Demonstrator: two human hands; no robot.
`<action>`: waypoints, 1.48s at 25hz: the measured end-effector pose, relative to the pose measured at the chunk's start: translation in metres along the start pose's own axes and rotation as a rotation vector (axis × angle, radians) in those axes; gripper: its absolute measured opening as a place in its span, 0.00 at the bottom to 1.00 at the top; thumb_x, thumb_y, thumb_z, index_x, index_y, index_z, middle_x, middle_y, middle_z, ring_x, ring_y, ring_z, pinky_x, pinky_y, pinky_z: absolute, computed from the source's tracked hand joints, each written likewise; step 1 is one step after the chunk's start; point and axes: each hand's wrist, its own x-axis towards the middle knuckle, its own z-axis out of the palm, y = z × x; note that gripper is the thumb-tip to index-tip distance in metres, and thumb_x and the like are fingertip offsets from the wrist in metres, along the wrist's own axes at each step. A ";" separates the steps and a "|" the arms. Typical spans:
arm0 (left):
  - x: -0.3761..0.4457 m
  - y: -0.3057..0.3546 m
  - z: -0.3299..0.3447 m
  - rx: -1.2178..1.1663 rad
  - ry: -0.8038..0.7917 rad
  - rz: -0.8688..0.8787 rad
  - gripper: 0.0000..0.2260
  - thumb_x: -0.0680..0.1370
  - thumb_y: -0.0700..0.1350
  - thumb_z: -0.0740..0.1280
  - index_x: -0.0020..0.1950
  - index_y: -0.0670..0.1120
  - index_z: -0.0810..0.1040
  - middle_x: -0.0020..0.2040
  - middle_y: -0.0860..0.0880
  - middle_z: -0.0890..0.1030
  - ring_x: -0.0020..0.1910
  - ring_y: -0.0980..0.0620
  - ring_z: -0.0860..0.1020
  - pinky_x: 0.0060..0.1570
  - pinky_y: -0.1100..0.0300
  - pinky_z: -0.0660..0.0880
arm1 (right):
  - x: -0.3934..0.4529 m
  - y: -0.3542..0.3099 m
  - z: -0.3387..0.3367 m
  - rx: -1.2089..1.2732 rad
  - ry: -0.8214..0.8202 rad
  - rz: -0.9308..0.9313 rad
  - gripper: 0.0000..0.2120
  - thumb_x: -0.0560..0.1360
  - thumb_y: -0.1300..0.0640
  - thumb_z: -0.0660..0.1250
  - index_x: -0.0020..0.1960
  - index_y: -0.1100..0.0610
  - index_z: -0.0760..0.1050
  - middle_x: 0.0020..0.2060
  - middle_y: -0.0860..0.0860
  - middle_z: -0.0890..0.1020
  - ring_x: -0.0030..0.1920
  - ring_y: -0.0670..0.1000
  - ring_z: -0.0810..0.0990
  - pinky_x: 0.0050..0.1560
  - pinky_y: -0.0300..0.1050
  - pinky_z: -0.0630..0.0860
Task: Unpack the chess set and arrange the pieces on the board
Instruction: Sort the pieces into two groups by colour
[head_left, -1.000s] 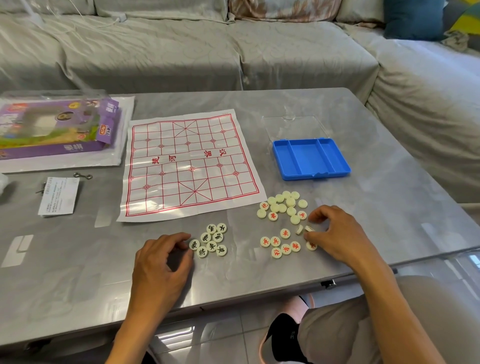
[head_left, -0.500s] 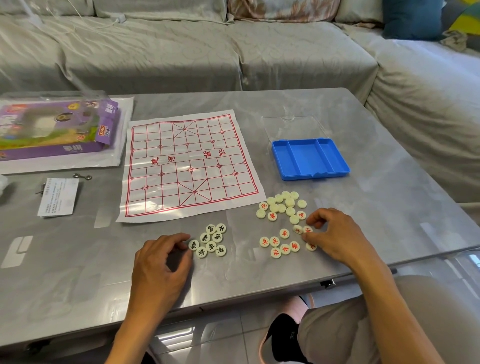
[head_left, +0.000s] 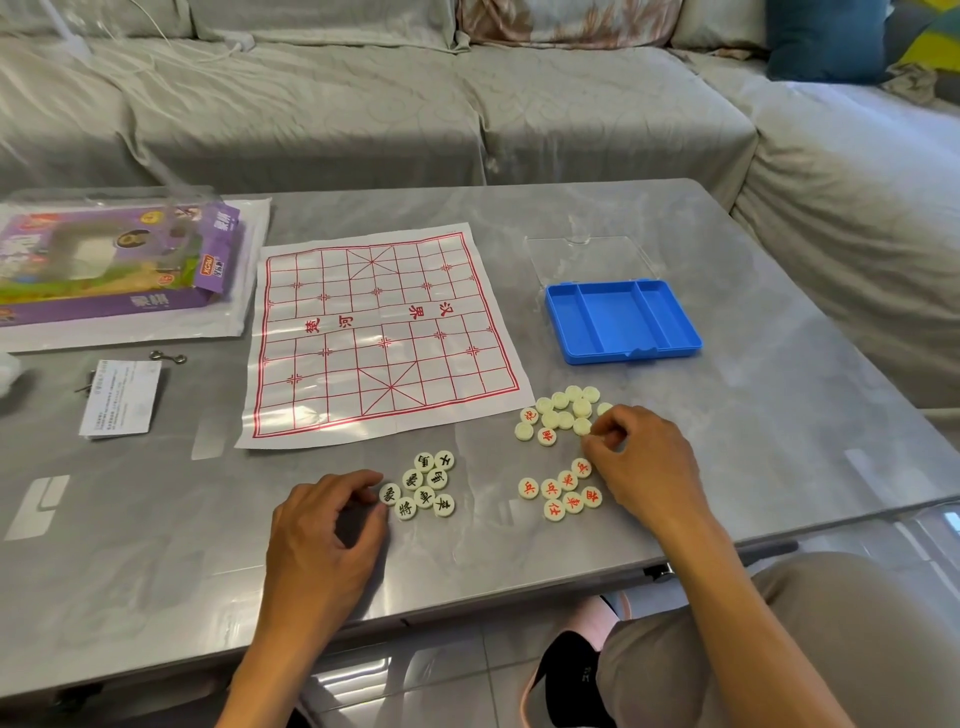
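**Sorting stage: pieces face up, board still bare**

Grey tabletop (head_left: 779, 415) carries the paper xiangqi board (head_left: 382, 332), with no pieces on it. Your right hand (head_left: 644, 467) curls at the unsorted pile (head_left: 563, 413), apparently pinching one disc. Your left hand (head_left: 322, 525), loosely curled, touches the black-character group (head_left: 426, 486). Next, identify that disc and add it to the red-character group (head_left: 563, 491).

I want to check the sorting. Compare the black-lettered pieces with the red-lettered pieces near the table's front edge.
The black pieces lie beside the left hand; the red pieces lie beside the right hand. The black pieces sit packed and touching; the red pieces spread in looser rows. Black characters mark one group, red the other. Both groups are pale round discs, face up, on the table, off the board.
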 end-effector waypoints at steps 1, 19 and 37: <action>0.000 0.000 0.000 0.001 -0.003 -0.001 0.13 0.72 0.51 0.67 0.54 0.51 0.80 0.45 0.57 0.80 0.46 0.54 0.75 0.50 0.48 0.75 | 0.000 0.002 -0.002 0.009 0.012 -0.007 0.06 0.76 0.49 0.66 0.51 0.49 0.76 0.45 0.45 0.77 0.45 0.45 0.74 0.44 0.39 0.69; -0.001 -0.004 0.002 -0.003 0.009 0.028 0.10 0.73 0.47 0.71 0.54 0.50 0.80 0.45 0.57 0.80 0.46 0.54 0.75 0.49 0.48 0.75 | -0.001 0.006 -0.001 -0.024 0.004 -0.048 0.09 0.78 0.53 0.63 0.50 0.53 0.81 0.46 0.48 0.82 0.44 0.46 0.74 0.45 0.39 0.70; 0.000 -0.004 0.002 0.001 0.002 0.022 0.13 0.72 0.52 0.67 0.54 0.50 0.80 0.46 0.56 0.80 0.46 0.54 0.75 0.48 0.48 0.76 | -0.031 -0.077 0.046 0.187 -0.179 -0.350 0.07 0.78 0.53 0.64 0.51 0.51 0.81 0.46 0.45 0.83 0.45 0.45 0.77 0.49 0.40 0.74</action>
